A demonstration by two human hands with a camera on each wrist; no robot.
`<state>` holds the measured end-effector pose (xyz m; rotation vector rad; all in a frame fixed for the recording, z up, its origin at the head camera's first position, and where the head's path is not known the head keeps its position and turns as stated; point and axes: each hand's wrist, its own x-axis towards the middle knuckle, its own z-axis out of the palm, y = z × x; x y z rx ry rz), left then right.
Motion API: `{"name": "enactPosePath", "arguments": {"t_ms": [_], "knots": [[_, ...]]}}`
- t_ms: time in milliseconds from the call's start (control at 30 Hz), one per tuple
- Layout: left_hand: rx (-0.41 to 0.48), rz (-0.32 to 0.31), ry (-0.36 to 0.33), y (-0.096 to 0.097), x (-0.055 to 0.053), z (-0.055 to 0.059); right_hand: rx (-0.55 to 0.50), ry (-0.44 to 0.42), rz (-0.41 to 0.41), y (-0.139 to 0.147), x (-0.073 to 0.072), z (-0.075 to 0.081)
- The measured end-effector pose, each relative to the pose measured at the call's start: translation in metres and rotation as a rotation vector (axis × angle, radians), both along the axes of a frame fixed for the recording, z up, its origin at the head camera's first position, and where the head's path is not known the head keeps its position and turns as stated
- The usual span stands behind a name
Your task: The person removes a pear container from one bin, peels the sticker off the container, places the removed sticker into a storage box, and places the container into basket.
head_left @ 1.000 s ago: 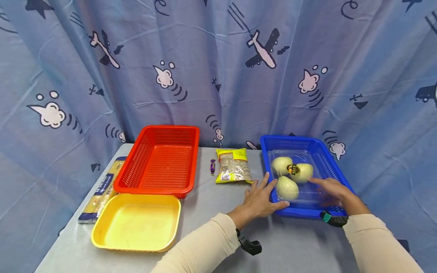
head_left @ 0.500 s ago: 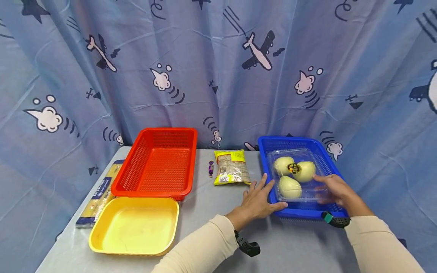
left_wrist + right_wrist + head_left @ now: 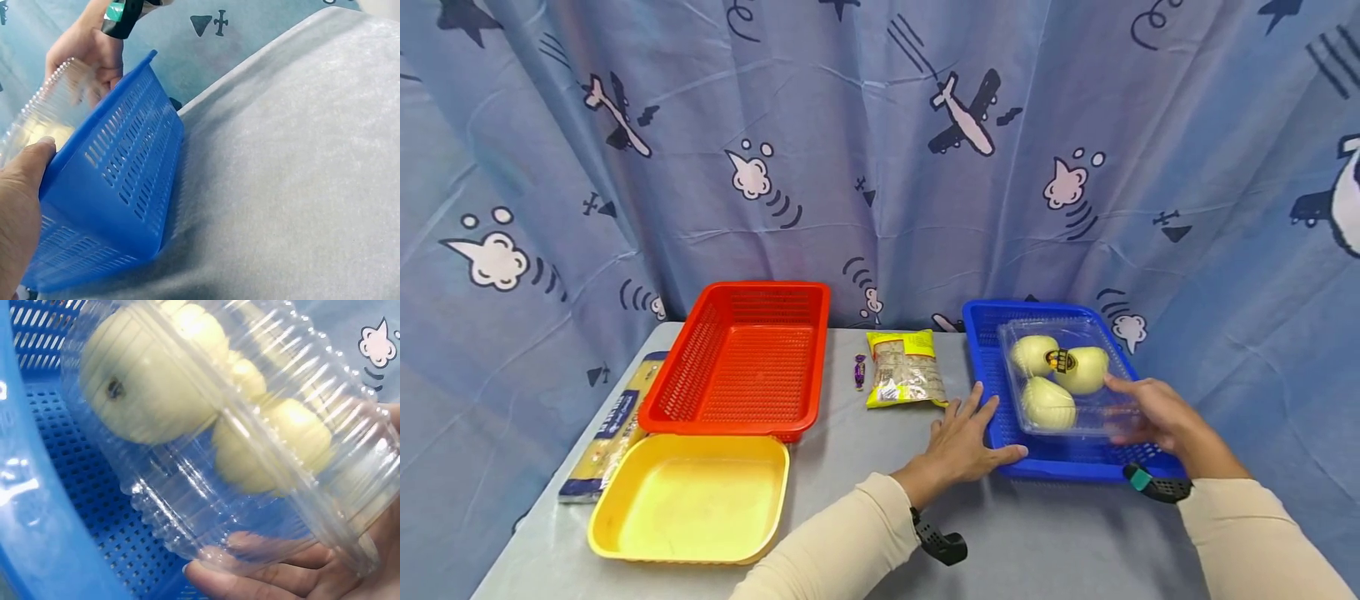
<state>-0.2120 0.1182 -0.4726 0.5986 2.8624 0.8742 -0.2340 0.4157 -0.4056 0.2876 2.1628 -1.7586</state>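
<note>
My right hand (image 3: 1168, 421) grips the right side of a clear plastic clamshell box (image 3: 1090, 417), thumb at its side and fingers underneath (image 3: 269, 578). Inside are three pale yellow round fruits (image 3: 1049, 404), with a dark label on the box. The box is raised and tilted within the blue basket (image 3: 1037, 467). At the basket's front left corner rests my left hand (image 3: 962, 442), its fingers spread and straight along the left side. In the left wrist view its thumb (image 3: 34, 159) lies over the blue rim; its other fingers are hidden there.
Left of the basket lie a yellow-edged food packet (image 3: 906, 371) and a small purple wrapped candy (image 3: 860, 372). A red basket (image 3: 730, 425) and a yellow tray (image 3: 688, 554) stand farther left, beside a long yellow-and-blue package (image 3: 613, 425). A patterned curtain (image 3: 820, 167) hangs behind the table.
My right hand has taken hold of the clear box, lifting and tilting it and shifting it right within the basket. My left hand has stayed at the basket's corner.
</note>
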Motion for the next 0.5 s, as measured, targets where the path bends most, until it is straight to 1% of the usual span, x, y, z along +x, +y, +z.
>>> {"name": "enactPosePath", "arguments": {"t_ms": [233, 367, 500], "knots": [[-0.013, -0.003, 0.003, 0.001, 0.000, 0.001, -0.046, 0.001, -0.003, 0.001, 0.002, 0.015], [-0.023, -0.004, 0.001, 0.001, 0.000, 0.002, -0.054, 0.009, 0.016, -0.002, 0.004, 0.022], [-0.014, -0.009, -0.013, 0.000, 0.000, 0.005, -0.079, 0.004, 0.025, -0.007, 0.007, 0.031]]}}
